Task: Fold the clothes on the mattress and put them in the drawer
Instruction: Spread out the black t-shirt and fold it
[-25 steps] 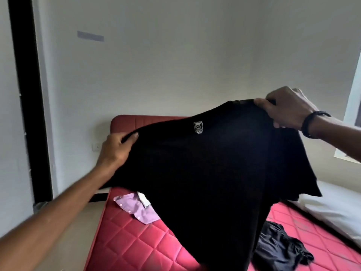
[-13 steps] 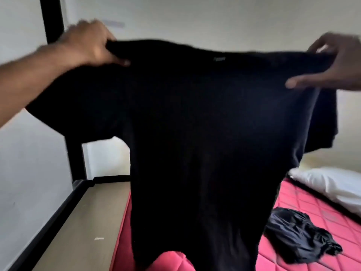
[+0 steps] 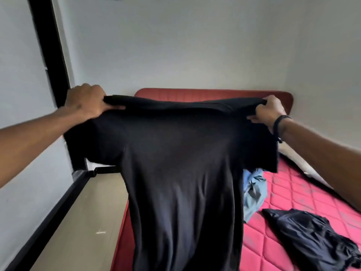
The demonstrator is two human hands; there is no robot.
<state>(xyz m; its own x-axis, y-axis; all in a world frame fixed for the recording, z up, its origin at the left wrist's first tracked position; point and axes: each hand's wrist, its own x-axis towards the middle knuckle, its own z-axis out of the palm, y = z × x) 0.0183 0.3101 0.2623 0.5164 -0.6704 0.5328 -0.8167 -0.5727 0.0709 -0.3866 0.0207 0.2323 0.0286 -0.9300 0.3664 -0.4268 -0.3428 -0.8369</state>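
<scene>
While both hands, left hand [image 3: 88,101] and right hand [image 3: 268,111], pinch its shoulders, the plain black cotton T-shirt [image 3: 181,173] hangs spread flat above the quilted red mattress [image 3: 289,192], probably so it drops smooth for folding.

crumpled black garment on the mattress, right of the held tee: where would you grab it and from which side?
Probably from above, at the highest ridge of the crumpled black garment, pinching a fold. It lies bunched on the red mattress with no collar or hem showing, so no edge offers itself. Both the left hand and right hand grip the black T-shirt at its shoulders, so one must let go first.
</scene>
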